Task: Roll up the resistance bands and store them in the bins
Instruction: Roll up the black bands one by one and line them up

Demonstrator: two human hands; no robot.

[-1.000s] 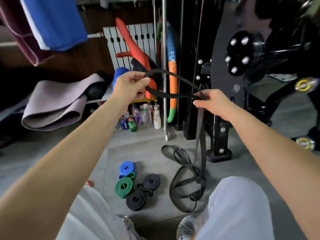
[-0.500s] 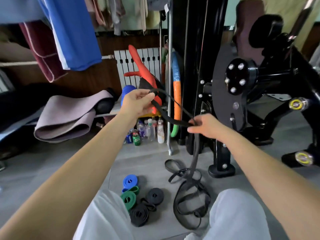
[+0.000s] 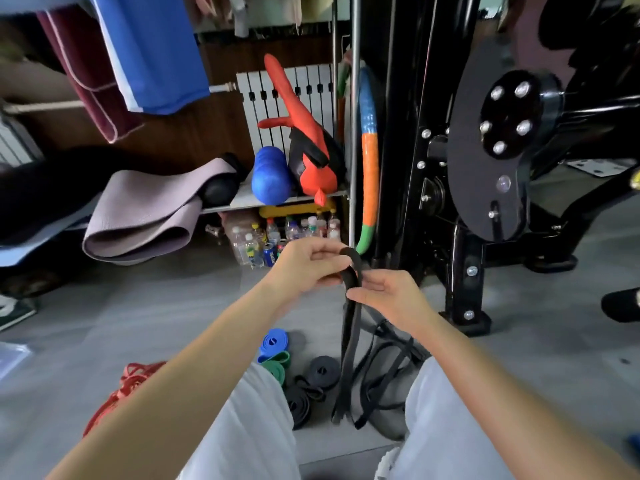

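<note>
1. Our left hand (image 3: 304,268) pinches the folded top of the black resistance band (image 3: 349,341), thumb and fingers curled around it.
2. Our right hand (image 3: 388,299), just beside it at 4 o'clock, grips the same band under the fold.
3. The band hangs toward 6 o'clock, down to the floor (image 3: 173,323).
4. At 7 o'clock from our hands lie the blue roll (image 3: 273,342), the green roll (image 3: 275,370) and the black rolls (image 3: 323,368).
5. A loose red band (image 3: 117,396) lies at 8 o'clock.
</note>
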